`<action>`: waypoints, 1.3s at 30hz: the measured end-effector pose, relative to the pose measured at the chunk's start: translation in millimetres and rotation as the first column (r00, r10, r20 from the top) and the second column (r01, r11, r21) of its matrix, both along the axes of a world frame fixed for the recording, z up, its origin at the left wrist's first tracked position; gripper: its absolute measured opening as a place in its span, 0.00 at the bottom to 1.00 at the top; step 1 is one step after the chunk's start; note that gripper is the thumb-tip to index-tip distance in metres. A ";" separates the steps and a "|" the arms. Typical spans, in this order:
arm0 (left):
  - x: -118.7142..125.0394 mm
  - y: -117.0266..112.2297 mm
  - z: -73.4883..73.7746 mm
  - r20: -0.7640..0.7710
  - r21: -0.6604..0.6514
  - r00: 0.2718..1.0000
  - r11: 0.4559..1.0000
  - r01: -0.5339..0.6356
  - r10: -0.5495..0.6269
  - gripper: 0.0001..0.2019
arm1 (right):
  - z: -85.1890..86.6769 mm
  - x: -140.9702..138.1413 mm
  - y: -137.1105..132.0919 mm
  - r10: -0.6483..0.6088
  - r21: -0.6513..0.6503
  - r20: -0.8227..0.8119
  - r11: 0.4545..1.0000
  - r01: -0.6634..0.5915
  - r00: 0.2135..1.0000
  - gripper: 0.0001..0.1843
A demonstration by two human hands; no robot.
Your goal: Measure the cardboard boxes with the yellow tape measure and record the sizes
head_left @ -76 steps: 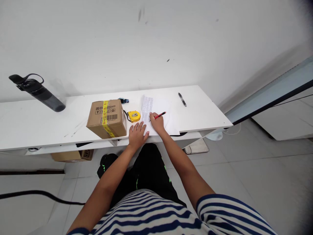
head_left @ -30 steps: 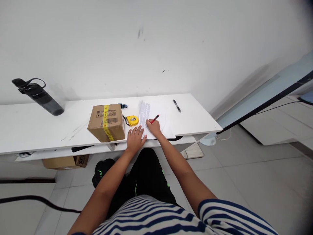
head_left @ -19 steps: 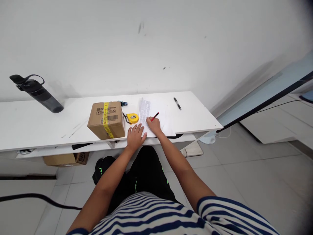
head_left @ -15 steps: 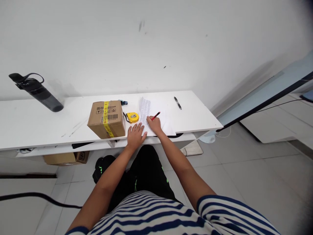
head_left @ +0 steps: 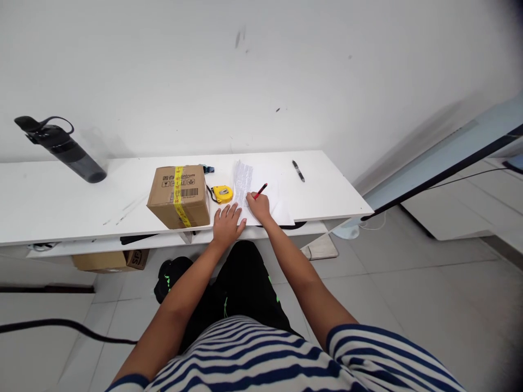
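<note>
My right hand (head_left: 259,207) is closed around a red pen (head_left: 260,191) with a dark end, its lower tip hidden by the fingers over white paper (head_left: 278,209). A narrow sheet with dense writing (head_left: 244,178) lies just left of that hand. My left hand (head_left: 227,224) rests flat with fingers spread at the table's front edge, touching the paper's lower left part. Just above its fingers sits a yellow tape measure (head_left: 223,194) with a black strap. To its left stands a taped cardboard box (head_left: 180,197).
A black pen (head_left: 298,171) lies at the right of the white table (head_left: 330,190). A dark water bottle (head_left: 67,152) stands far left by the wall. A small dark object (head_left: 208,169) is behind the box. Below are a shelf (head_left: 155,242) and another carton (head_left: 110,260).
The red pen's tilt has shifted slightly in my right hand. My left hand stays in place. The whole view has moved a little.
</note>
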State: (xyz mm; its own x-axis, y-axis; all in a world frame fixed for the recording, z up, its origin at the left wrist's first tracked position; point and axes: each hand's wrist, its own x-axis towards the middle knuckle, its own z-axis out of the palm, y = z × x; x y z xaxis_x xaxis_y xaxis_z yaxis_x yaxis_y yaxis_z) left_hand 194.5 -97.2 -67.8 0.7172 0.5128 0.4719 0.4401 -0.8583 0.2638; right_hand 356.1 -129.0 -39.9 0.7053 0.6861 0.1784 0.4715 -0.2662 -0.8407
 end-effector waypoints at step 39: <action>-165.6 56.7 93.9 0.725 -0.347 0.596 0.931 -0.118 0.346 0.21 | 40.6 -76.8 53.9 0.357 -0.559 0.365 0.823 -0.104 0.860 0.39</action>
